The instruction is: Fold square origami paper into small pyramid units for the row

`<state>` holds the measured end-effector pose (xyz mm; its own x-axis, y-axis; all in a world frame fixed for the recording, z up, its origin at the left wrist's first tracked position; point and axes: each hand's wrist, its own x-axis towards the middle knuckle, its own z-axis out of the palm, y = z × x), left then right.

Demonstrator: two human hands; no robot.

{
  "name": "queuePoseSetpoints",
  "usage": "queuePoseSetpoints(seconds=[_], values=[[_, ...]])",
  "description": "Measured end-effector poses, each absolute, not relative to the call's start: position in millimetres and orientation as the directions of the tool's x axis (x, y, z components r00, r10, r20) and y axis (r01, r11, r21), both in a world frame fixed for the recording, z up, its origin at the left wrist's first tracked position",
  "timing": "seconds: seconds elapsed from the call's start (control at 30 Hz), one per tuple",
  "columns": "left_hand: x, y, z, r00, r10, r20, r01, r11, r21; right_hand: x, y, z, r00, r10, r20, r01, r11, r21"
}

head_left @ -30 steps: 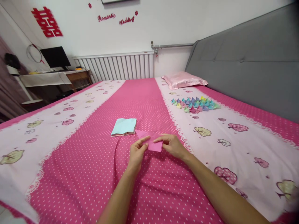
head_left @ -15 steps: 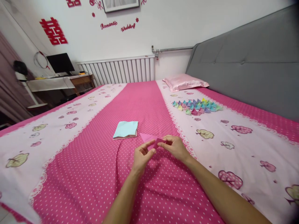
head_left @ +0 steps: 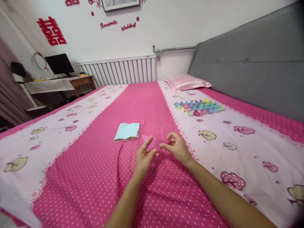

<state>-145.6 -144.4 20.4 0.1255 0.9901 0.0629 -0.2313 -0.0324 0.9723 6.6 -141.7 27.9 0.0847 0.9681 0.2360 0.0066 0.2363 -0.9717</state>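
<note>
A folded piece of pink paper (head_left: 155, 143) is held between both hands, just above the dotted pink bedspread (head_left: 95, 177). My left hand (head_left: 144, 155) grips its left side with thumb and fingers. At its right end, my right hand (head_left: 175, 147) pinches the paper between thumb and curled fingers. Beyond my left hand lies a stack of square paper sheets (head_left: 127, 131), light blue on top. Several small folded paper pieces (head_left: 199, 107) in many colours stand in rows on the bed at the right.
A pink satin pillow (head_left: 186, 83) lies at the far right, by the grey headboard (head_left: 249, 60). A white radiator (head_left: 118, 71) runs along the wall. At the far left, a desk (head_left: 54, 85) bears a black monitor (head_left: 59, 64).
The dark pink folded part is no longer seen; a lighter pink face of the paper shows now. My right hand's fingers have risen and curled. The view has shifted slightly.
</note>
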Motion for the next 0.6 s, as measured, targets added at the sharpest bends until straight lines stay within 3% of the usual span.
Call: queuePoseSetpoints(seconds=[0.2,0.37,0.6], values=[[-142,-144,22,0.030,0.995,0.092,-0.271,-0.081,0.959,5,-141,28,0.072,0.977,0.202,-0.062,0.206,-0.977],[-146,-139,18,-0.044,0.999,-0.023,-0.253,0.011,0.967,4,-140,24,0.055,0.980,0.192,-0.104,0.197,-0.975],[-148,-138,8,0.137,0.982,-0.131,-0.221,0.160,0.962,8,-137,25,0.150,0.963,0.225,-0.114,0.243,-0.963]])
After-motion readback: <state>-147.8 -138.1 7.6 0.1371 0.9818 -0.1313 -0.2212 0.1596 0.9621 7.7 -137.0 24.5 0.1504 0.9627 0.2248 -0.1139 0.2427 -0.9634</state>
